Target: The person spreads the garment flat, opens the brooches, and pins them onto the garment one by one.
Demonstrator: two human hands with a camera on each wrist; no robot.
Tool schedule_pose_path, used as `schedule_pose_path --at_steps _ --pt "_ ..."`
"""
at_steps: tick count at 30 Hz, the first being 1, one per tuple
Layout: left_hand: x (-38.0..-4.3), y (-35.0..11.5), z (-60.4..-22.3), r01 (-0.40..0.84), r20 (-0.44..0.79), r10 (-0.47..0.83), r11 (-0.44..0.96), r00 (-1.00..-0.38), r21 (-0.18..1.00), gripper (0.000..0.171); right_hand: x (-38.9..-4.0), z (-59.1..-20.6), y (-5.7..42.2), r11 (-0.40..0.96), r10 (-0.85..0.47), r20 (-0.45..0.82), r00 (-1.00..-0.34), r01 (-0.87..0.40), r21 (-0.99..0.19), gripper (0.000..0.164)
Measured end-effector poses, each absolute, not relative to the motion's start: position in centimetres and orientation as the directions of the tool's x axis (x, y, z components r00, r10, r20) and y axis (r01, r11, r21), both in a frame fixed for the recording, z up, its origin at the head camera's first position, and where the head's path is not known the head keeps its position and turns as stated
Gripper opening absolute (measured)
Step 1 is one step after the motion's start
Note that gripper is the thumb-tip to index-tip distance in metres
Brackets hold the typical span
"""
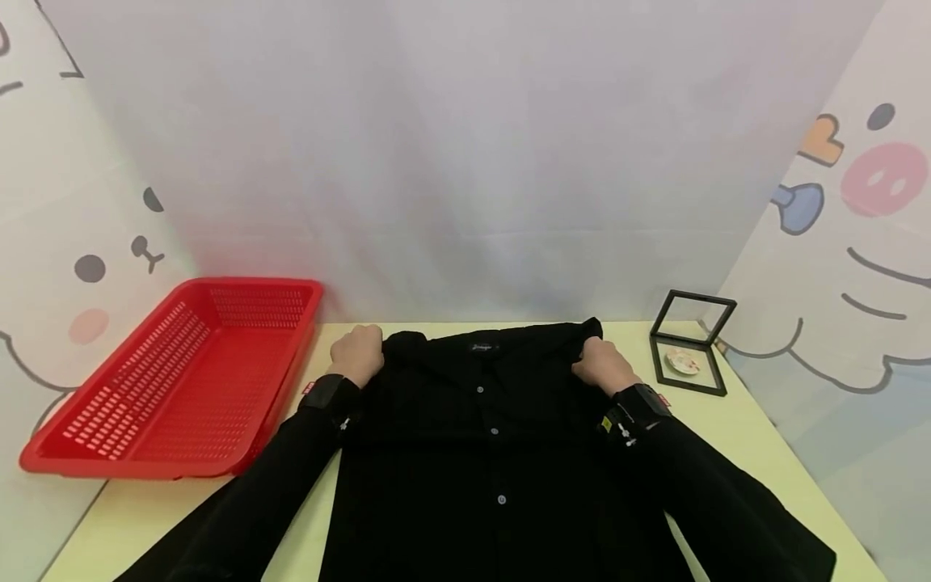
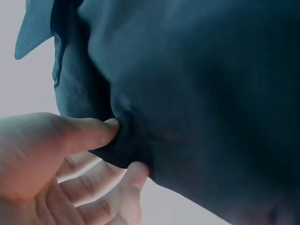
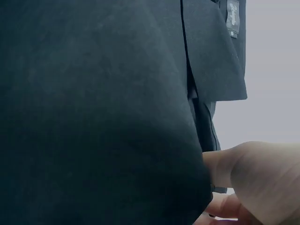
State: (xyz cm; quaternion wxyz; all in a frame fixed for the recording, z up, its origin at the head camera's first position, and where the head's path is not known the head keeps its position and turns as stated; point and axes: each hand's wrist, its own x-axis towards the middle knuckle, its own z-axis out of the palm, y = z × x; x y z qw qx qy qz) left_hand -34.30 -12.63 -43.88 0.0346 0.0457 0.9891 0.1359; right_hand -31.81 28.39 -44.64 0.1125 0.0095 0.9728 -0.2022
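Note:
A black button-up shirt (image 1: 451,469) is spread out in front of me, collar at the far end and light buttons down its middle. My left hand (image 1: 358,356) pinches its upper left shoulder; in the left wrist view the thumb (image 2: 93,133) presses the cloth against the fingers below. On the other side my right hand (image 1: 604,365) grips the upper right shoulder. The right wrist view shows that thumb on the fabric near the collar flap (image 3: 215,70), with fingertips partly hidden behind the cloth. A small label (image 1: 482,347) shows inside the collar.
A red plastic basket (image 1: 284,388) stands at the left of the pale yellow table (image 1: 771,436). Toward the back right sits a black hinged frame (image 1: 658,364), opened up, with a small pale round item (image 1: 682,361) in it. A white curtain (image 1: 465,162) hangs behind.

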Motion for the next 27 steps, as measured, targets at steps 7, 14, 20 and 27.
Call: schedule_pose_path --at_steps 7,14,20,27 --pt "-34.3 -14.0 -41.2 0.120 0.103 0.093 0.947 -0.990 0.297 0.016 -31.7 -44.1 29.9 0.892 -0.038 -0.109 -0.993 0.016 -0.453 0.046" --pt "-34.1 -15.7 -39.1 0.076 0.124 0.032 0.925 -0.992 0.372 0.020 -31.2 -42.8 31.3 0.874 0.015 0.055 -0.998 -0.013 -0.486 0.038" --pt "-33.8 -16.0 -38.7 0.078 0.170 0.007 0.906 -0.985 0.417 0.021 -30.7 -42.4 32.1 0.857 0.072 0.088 -0.993 0.016 -0.515 0.017" --pt "-32.8 -14.6 -40.6 0.154 0.102 0.125 0.919 -0.987 0.363 0.015 -30.9 -43.5 31.8 0.888 -0.016 -0.080 -0.997 0.023 -0.460 0.019"
